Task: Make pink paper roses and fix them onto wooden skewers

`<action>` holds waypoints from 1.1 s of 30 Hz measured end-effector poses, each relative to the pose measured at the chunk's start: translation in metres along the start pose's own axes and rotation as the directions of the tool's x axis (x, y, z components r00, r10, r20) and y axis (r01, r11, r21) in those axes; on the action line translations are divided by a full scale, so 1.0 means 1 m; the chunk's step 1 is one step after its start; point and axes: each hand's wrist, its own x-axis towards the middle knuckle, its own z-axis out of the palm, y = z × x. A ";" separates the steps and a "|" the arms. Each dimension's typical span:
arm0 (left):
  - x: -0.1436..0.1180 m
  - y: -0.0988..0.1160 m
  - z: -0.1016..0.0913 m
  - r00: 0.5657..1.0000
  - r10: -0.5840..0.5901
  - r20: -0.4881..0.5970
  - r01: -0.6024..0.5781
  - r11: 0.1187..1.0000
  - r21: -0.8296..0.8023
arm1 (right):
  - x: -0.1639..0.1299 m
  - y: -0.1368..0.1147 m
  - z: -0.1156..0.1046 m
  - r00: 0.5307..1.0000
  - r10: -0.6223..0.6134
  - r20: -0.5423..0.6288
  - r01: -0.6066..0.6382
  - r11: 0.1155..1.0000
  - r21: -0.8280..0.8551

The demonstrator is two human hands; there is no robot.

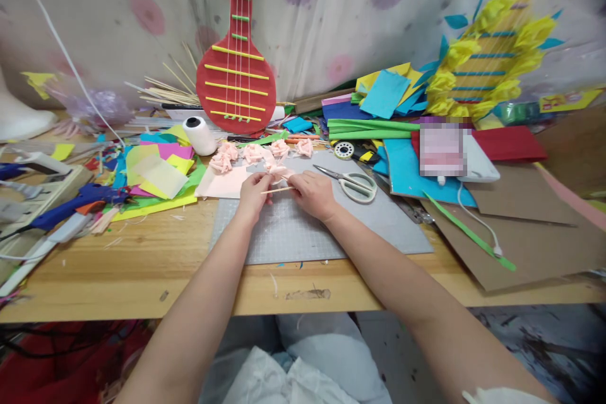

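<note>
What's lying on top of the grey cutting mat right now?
On the grey cutting mat: scissors, pink paper sheet, both hands holding a thin stick. Anything beneath the hands is hidden.

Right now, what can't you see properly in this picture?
- Fingertips of the left hand and right hand: curled around the stick, head view.
- Blurred patch: pixelated, unreadable.
- Yellow-flower guitar: top cut off by the edge.
- Tape measure: markings too small.

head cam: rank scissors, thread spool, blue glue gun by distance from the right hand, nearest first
From the right hand:
1. Scissors, just to its right on the grey mat.
2. Thread spool, up and left, past the pink paper flowers.
3. Blue glue gun, far left near the table edge.
</note>
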 end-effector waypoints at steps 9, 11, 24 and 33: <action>-0.005 -0.003 0.006 0.959 -0.113 0.259 0.160 0.973 -0.167 | 0.001 0.001 0.001 1.000 0.025 -0.007 -0.025 1.000 0.017; -0.005 -0.004 0.006 0.964 -0.109 0.244 0.157 0.970 -0.188 | 0.001 0.001 -0.001 1.000 0.014 -0.005 -0.014 1.000 0.022; -0.003 -0.005 0.005 0.995 -0.091 0.043 0.100 0.942 -0.321 | -0.002 0.000 0.001 0.999 -0.008 -0.045 0.010 0.998 0.063; -0.007 -0.002 0.006 0.988 -0.153 0.037 0.155 0.910 -0.384 | -0.001 -0.002 -0.001 0.999 0.006 -0.036 -0.005 1.000 0.028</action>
